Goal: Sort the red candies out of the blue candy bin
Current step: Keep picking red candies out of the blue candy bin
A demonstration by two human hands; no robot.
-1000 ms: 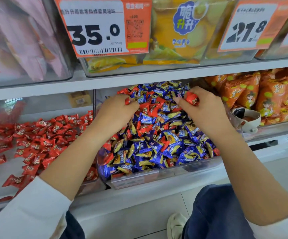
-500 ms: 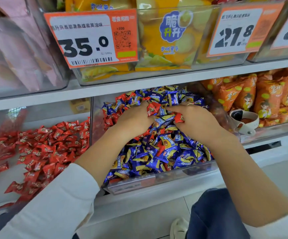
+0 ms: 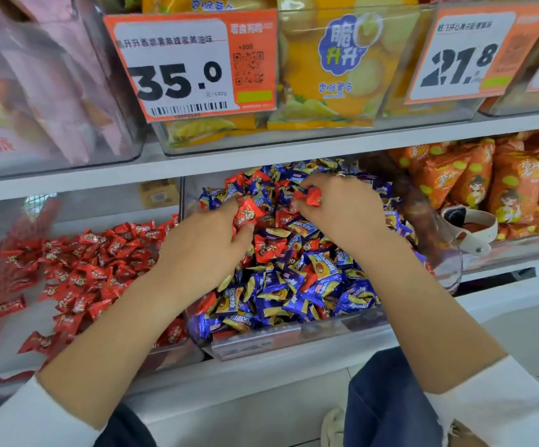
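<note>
A clear bin (image 3: 294, 337) on the lower shelf is heaped with blue candies (image 3: 310, 285) and has red candies mixed in. My left hand (image 3: 207, 246) rests on the pile's left side, with a red candy (image 3: 247, 211) pinched between thumb and fingers. My right hand (image 3: 345, 208) is over the back of the pile and grips another red candy (image 3: 310, 198) at its fingertips. To the left, a second clear bin (image 3: 178, 350) holds only red candies (image 3: 94, 262).
An orange snack-bag bin (image 3: 500, 250) with a white scoop (image 3: 469, 229) stands to the right. An upper shelf (image 3: 261, 153) with price tags overhangs the bins. White floor tiles and my blue-jeaned knee (image 3: 387, 398) lie below.
Both hands have lifted out of the pile and drawn apart slightly; each now shows a red candy held at the fingertips. The camera has shifted a little.
</note>
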